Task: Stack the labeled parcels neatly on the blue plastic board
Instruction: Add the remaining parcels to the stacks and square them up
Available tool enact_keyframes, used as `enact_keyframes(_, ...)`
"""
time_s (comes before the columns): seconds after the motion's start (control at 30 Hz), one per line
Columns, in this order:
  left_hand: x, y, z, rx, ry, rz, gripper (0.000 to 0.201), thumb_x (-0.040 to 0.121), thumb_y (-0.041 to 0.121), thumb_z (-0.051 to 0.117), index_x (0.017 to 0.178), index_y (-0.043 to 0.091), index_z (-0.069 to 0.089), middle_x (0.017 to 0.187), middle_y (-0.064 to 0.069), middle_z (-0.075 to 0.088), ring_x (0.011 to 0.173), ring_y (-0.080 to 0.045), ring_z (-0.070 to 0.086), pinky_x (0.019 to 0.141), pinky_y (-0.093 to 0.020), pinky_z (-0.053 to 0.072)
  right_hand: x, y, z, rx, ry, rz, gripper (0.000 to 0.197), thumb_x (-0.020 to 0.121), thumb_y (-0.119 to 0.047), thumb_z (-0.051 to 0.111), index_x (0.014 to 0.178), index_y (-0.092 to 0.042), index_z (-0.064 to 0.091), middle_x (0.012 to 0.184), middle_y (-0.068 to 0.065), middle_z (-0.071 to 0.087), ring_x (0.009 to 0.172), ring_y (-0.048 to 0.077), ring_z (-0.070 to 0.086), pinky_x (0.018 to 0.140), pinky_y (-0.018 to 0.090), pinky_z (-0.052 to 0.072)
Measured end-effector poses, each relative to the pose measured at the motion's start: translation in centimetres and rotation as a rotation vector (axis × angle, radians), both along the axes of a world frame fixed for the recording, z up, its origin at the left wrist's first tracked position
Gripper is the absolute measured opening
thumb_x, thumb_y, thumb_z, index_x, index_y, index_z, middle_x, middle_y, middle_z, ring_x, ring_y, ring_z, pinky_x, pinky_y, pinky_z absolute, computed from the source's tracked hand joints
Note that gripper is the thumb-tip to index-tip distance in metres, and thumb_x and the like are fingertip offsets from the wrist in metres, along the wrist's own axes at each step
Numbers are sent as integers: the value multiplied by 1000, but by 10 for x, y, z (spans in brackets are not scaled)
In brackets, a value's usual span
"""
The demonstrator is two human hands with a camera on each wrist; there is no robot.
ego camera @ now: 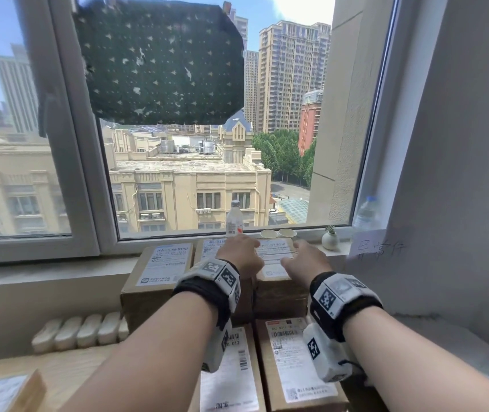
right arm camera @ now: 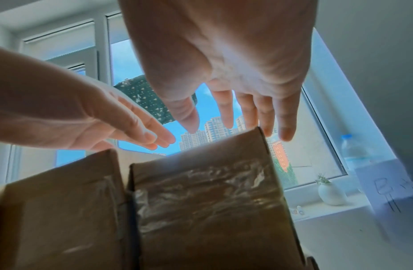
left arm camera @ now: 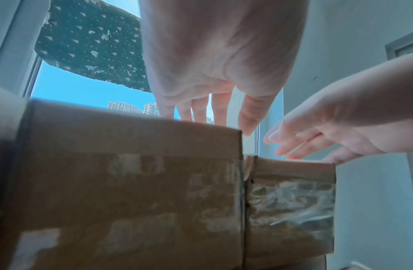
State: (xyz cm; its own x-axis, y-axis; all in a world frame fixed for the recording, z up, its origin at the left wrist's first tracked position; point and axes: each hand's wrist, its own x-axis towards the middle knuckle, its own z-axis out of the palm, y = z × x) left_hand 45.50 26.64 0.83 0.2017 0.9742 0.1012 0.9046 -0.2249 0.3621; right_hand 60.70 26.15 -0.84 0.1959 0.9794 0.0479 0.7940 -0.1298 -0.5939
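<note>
Brown cardboard parcels with white labels are stacked below the window. In the top row, a left parcel [ego camera: 160, 272] stands beside a middle parcel [ego camera: 209, 248] and a smaller tape-wrapped right parcel [ego camera: 276, 260]. My left hand [ego camera: 241, 254] reaches over the middle parcel [left arm camera: 131, 182] with straight fingers [left arm camera: 220, 109]. My right hand [ego camera: 305, 260] hovers flat over the taped parcel [right arm camera: 205, 210], its fingers [right arm camera: 265, 117] spread. Neither hand grips anything. Two more labeled parcels [ego camera: 231, 376] [ego camera: 297, 367] lie lower, nearer me. The blue board is hidden from view.
On the window sill [ego camera: 59, 275] behind the stack stand a water bottle [ego camera: 234, 218], two paper cups [ego camera: 279, 233], a small white vase [ego camera: 330, 239] and a second bottle [ego camera: 366, 212]. A handwritten paper note [ego camera: 380, 248] hangs at right. Another parcel [ego camera: 2, 394] lies bottom left.
</note>
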Motion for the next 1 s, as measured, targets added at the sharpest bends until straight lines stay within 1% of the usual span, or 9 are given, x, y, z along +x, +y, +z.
enact_keyframes(0.07,-1,-12,4,12,-6,9,52,92,19,52,143,16,47,150,-5,44,139,-21,38,116,-39,32,-3,-14,6,50,-28,40,57,89,-31,57,143,-20,43,139,8,53,123,25,52,104,37,44)
enact_keyframes(0.17,-3,-33,10,41,-15,29,48,94,17,50,143,16,48,150,-5,43,139,-21,37,113,-36,30,-7,-37,15,100,-43,88,55,90,-28,56,143,-19,46,143,6,51,128,25,50,106,37,42)
enact_keyframes(0.27,-4,-57,14,82,-17,56,40,94,16,51,134,12,56,141,-7,52,131,-22,46,106,-33,37,-10,-63,23,133,-47,128,52,91,-27,56,141,-19,48,143,6,52,127,24,50,105,37,43)
enact_keyframes(0.3,-5,-65,14,87,-13,65,39,94,16,51,132,11,58,139,-7,54,129,-22,47,106,-33,38,-11,-72,24,142,-53,141,51,90,-27,56,140,-19,49,142,6,52,126,25,51,105,38,43)
enact_keyframes(0.43,-10,-102,13,59,-22,102,47,94,18,51,140,16,49,146,-6,45,137,-22,38,111,-36,32,-16,-107,24,167,-72,203,46,91,-29,56,136,-20,52,139,5,52,123,23,52,103,39,45)
enact_keyframes(0.57,-20,-136,7,51,-30,139,45,93,20,50,137,15,52,142,-6,50,131,-22,45,109,-36,38,-23,-141,23,208,-108,252,41,93,-30,55,133,-19,55,134,3,57,120,21,53,101,36,45)
enact_keyframes(0.7,-36,-172,-1,37,-37,191,47,94,22,51,141,17,48,146,-3,47,135,-21,42,111,-37,37,-38,-170,18,203,-132,326,40,93,-33,53,131,-20,56,130,3,57,117,21,54,100,37,46)
enact_keyframes(0.83,-62,-204,-9,21,-19,249,48,95,24,48,143,19,45,149,-5,42,138,-23,36,114,-38,33,-64,-194,9,215,-149,400,39,94,-31,53,131,-21,55,131,3,56,119,20,53,98,35,45)
enact_keyframes(1.0,-102,-231,-18,6,12,332,48,95,27,47,143,19,46,148,-5,44,137,-22,38,114,-37,33,-107,-217,-1,224,-147,492,41,94,-33,51,134,-23,53,134,2,52,123,20,50,101,36,44)
